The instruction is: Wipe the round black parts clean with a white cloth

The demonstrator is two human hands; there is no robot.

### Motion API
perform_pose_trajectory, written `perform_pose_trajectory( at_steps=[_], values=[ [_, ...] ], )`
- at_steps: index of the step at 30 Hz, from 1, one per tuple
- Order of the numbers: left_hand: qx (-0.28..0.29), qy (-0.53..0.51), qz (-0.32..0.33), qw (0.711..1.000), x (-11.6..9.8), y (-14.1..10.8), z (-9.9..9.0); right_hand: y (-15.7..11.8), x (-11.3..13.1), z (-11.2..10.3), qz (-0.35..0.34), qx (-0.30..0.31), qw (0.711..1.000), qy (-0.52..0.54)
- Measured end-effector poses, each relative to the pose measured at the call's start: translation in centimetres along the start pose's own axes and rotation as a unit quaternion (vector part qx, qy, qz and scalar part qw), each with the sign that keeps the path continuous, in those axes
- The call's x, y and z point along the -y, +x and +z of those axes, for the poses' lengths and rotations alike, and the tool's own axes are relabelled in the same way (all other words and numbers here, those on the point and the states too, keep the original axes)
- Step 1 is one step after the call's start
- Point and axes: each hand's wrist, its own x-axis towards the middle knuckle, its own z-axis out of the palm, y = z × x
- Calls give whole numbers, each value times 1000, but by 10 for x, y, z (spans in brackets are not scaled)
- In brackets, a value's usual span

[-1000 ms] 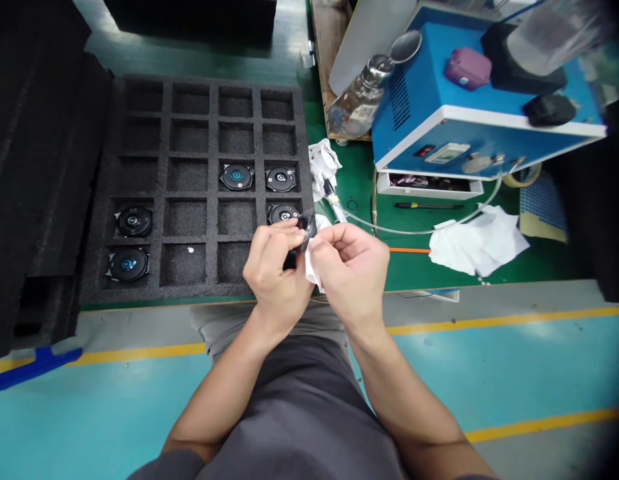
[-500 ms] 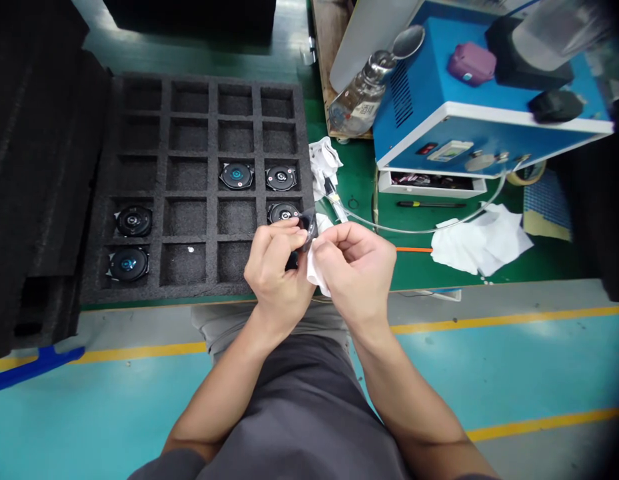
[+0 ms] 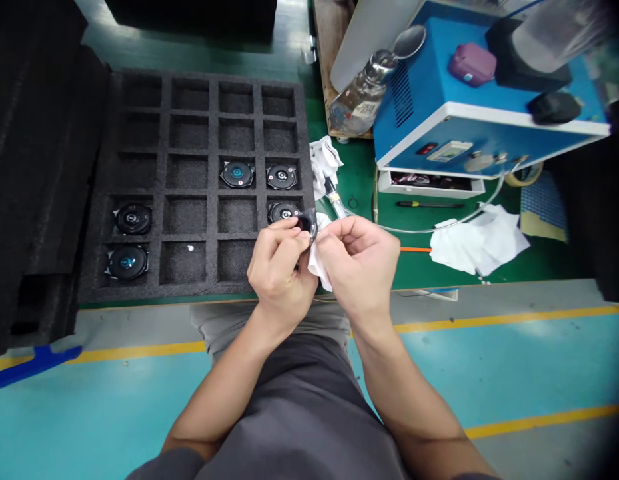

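Observation:
My left hand (image 3: 282,270) is closed on a small dark, shiny part (image 3: 308,227), held at its edge between thumb and fingers. Pinched in my right hand (image 3: 362,267) is a white cloth (image 3: 318,263), which touches or nearly touches the dark part. Both hands are close together over the near right corner of the black foam tray (image 3: 186,193). Round black units sit in several pockets, among them one (image 3: 282,212) just beyond my left fingers and another (image 3: 238,174) farther back. My left hand hides part of the tray.
On the right stands a blue machine (image 3: 489,133) with a thin clear tube. A bottle (image 3: 359,100) is left of it. White wipes (image 3: 479,240), a black pen (image 3: 429,204) and a syringe-like tool (image 3: 335,198) lie on the green table (image 3: 554,263). Black foam (image 3: 34,153) is stacked at left.
Both hands have shifted slightly to the right, still together. The dark part is turned a little in my left fingers, and the white cloth remains in my right hand.

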Motion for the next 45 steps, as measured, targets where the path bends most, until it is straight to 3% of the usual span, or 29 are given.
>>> perform_pose_trajectory(
  at_steps=[7, 28, 45],
  values=[
    [5, -37, -25, 999, -1, 2, -1, -4, -1, -2, -23, 6, 1000, -10],
    [24, -22, 0, 999, 0, 1, -1, -4, -2, -5, -32, 13, 999, -24],
    [23, -49, -28, 998, -1, 2, -2, 0, 2, -5, -43, 18, 999, -27]
  ],
)
